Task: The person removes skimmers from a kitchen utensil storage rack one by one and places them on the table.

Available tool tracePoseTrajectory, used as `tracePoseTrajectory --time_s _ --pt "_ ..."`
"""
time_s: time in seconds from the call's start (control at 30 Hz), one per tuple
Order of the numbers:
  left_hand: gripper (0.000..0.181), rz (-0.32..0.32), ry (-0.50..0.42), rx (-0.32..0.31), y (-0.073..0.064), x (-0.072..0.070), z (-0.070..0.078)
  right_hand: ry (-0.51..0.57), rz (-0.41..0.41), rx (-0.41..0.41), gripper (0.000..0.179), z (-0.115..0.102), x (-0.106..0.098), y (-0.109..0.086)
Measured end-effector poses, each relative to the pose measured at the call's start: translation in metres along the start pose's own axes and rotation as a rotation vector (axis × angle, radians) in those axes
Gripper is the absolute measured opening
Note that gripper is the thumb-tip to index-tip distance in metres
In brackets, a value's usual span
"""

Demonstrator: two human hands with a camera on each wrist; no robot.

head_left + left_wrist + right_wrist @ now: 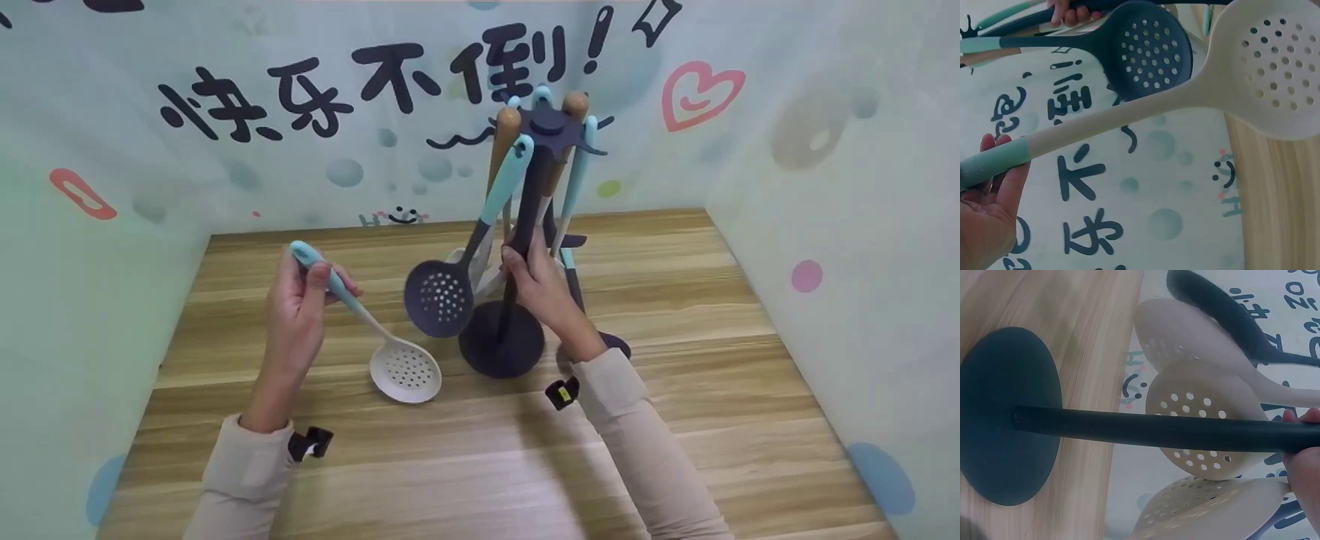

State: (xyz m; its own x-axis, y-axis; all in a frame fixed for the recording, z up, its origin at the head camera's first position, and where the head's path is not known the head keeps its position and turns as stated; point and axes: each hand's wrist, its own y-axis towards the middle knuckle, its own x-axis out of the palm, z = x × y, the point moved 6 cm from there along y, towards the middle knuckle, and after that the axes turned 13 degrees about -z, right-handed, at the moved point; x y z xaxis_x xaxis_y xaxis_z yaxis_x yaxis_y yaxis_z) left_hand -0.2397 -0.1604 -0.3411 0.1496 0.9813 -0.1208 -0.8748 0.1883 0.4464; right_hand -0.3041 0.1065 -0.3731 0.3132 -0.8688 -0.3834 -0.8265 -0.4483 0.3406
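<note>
One hand, the person's left hand, has thumb and fingers closed round the turquoise handle of a pale skimmer, near its end, so the head reaches forward over the wood-grain table, seemingly to keep it clear of its neighbours. Just right of that, a dark skimmer hangs by its handle from the crown of a utensil stand. Next, the right hand is wrapped on the stand's post, between crown and base, presumably to steady a top-heavy load (from where I'm standing, I can't tell whether the base sits flat).

As for materials, the pale skimmer looks matte, perhaps silicone, its shallow round bowl dotted with holes; the dark one is perforated much the same. The post is smooth and plain, the base a broad dark disc. Up at the crown, two wood-coloured handles end in rounded knobs, and a slim turquoise one slants down at the far right.
</note>
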Motion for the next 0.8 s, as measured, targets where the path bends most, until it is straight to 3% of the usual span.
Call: tracePoseTrajectory --time_s 0.17,0.4,0.6,0.7,0.8 --pt "0.013 0.005 -0.032 -0.036 0.017 0.0 -0.015 -0.029 -0.001 -0.032 0.02 0.004 -0.002 0.0" --pt "0.013 0.004 0.001 -0.135 0.045 0.014 -0.034 -0.063 -0.021 -0.014 0.02 -0.033 0.0 -0.005" --pt "0.017 -0.034 0.043 -0.165 0.066 0.027 -0.057 -0.058 -0.021 -0.009 0.02 -0.031 0.001 -0.006" --pt "0.021 -0.058 0.088 -0.178 0.07 0.033 -0.072 -0.05 -0.022 -0.007 0.019 -0.03 0.001 -0.006" --pt "0.037 -0.095 0.173 -0.255 0.067 0.036 -0.093 -0.053 -0.022 -0.003 0.019 -0.029 0.001 -0.006"
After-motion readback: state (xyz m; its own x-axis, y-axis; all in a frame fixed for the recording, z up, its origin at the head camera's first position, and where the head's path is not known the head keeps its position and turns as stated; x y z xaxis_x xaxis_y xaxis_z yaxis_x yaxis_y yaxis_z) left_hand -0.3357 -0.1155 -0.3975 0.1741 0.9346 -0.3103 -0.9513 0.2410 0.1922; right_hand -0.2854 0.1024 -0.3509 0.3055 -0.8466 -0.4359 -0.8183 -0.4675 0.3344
